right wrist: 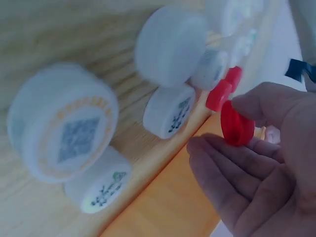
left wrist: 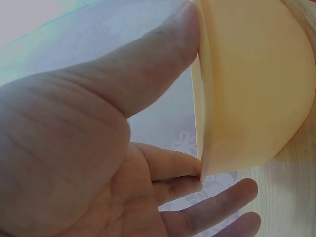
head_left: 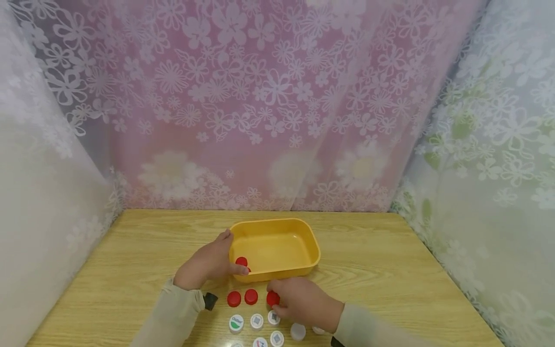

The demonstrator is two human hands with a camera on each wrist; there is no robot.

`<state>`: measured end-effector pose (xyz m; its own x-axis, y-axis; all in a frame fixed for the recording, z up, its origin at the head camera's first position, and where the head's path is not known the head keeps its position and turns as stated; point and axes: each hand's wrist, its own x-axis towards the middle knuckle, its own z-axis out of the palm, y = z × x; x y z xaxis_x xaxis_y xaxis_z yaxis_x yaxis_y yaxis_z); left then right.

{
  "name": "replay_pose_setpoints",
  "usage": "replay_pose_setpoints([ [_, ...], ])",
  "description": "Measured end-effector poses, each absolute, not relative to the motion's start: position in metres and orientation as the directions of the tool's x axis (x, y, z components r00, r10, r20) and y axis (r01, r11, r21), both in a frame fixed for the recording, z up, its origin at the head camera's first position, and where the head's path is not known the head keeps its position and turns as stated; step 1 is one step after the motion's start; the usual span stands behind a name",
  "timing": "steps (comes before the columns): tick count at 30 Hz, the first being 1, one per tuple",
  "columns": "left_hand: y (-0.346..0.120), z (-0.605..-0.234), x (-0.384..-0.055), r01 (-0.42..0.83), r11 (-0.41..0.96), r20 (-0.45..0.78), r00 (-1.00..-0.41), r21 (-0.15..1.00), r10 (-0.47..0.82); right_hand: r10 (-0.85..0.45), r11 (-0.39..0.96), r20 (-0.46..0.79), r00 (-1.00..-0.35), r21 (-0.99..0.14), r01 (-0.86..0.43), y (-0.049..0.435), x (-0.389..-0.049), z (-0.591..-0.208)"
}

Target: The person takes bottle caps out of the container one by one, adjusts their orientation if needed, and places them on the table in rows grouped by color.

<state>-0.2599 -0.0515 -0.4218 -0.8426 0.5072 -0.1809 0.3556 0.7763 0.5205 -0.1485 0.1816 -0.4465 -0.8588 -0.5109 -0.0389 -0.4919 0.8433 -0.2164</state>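
My left hand (head_left: 208, 262) holds the yellow plastic tub (head_left: 277, 274) by its left end, thumb over the near rim and fingertips on the far left corner. The left wrist view shows the thumb (left wrist: 163, 54) and two fingertips against the rim, other fingers spread below. Between thumb and fingers, my right hand (head_left: 303, 301) pinches a red bottle cap (right wrist: 237, 123), just in front of the tub. Two more red caps (head_left: 234, 299) lie on the table between my hands. Inside the tub's near left corner are two red caps (head_left: 241, 261), one partly hidden by my left thumb.
Several white bottle caps (head_left: 257, 321) with printed tops lie nearer my body, some under my right forearm. A large white cap (right wrist: 64, 123) bears a printed square code. Flowered curtains (head_left: 277, 120) enclose the wooden table (head_left: 368, 260) at the back and sides.
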Motion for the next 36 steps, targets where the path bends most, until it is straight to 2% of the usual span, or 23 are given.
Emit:
replay_pose_setpoints([
  [4, -0.052, -0.423, -0.26, 0.353, 0.778, -0.181, -0.844, 0.521, 0.504, -0.516, 0.854, 0.031, -0.856, -0.054, -0.517, 0.175, -0.15, -0.455],
  [7, -0.052, -0.423, -0.26, 0.354, 0.78, -0.181, -0.845, 0.517, 0.503, -0.475, 0.88, 0.028, -0.879, -0.006, -0.476, 0.171, -0.151, -0.46],
  [10, -0.051, -0.423, -0.26, 0.356, 0.78, -0.183, -0.843, 0.514, 0.505, -0.402, 0.915, -0.021, -0.916, -0.035, -0.401, 0.169, -0.152, -0.464],
  [13, -0.051, -0.423, -0.26, 0.351, 0.779, -0.186, -0.844, 0.519, 0.504, -0.317, 0.943, -0.064, -0.946, -0.124, -0.308, 0.167, -0.154, -0.467],
  [18, -0.051, -0.423, -0.261, 0.345, 0.78, -0.189, -0.845, 0.522, 0.5, -0.252, 0.952, -0.078, -0.965, -0.202, -0.232, 0.165, -0.158, -0.47],
  [29, -0.051, -0.423, -0.26, 0.337, 0.777, -0.172, -0.855, 0.532, 0.489, -0.29, 0.946, -0.036, -0.956, -0.163, -0.281, 0.165, -0.154, -0.466],
  [33, -0.05, -0.424, -0.26, 0.335, 0.776, -0.177, -0.853, 0.534, 0.49, -0.401, 0.891, 0.094, -0.911, -0.191, -0.412, 0.165, -0.144, -0.449],
  [36, -0.051, -0.424, -0.261, 0.345, 0.775, -0.17, -0.852, 0.53, 0.496, -0.445, 0.846, 0.208, -0.871, -0.223, -0.485, 0.168, -0.15, -0.432],
])
